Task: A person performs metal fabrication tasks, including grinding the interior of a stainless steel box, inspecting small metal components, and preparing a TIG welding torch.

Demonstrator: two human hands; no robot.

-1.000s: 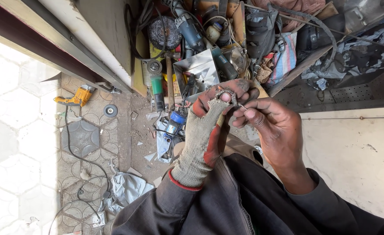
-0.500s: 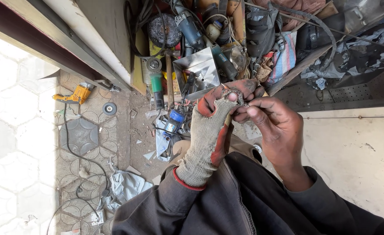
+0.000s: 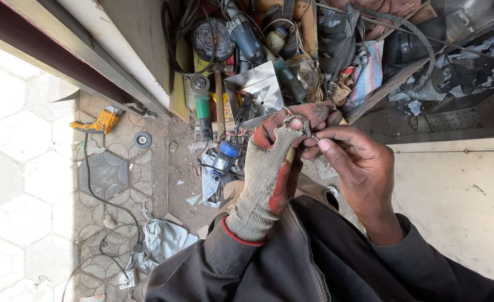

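The wooden crate (image 3: 308,33) above the hands is crammed — a blue-bodied power tool (image 3: 246,34), a dark round wire wheel (image 3: 212,40), black cables, a striped cloth bag (image 3: 367,75) at its right side, and a bent sheet-metal tray (image 3: 258,89) leaning out of its front edge.

Just below that crate the left hand (image 3: 275,168), in a worn knitted glove with red patches and torn fingertips, has its grip pinched around a small dark ring-shaped part (image 3: 302,124); the bare right hand (image 3: 353,165) meets it from the right, thumb and forefinger clenched on the same part. What the part is I cannot tell, it is so small.

Compared with half a second ago the hands have barely shifted: they stay locked together on the part in front of the crate, fingers working closely, the dark jacket sleeves unchanged.

Left of the crate, on the dusty patterned tile floor (image 3: 107,179), lie a yellow drill (image 3: 100,121), a small grinding disc (image 3: 142,139), a green-handled tool (image 3: 203,112), scraps of paper and a black cable trailing down. A pale wall (image 3: 459,196) runs off to the crate's lower right.
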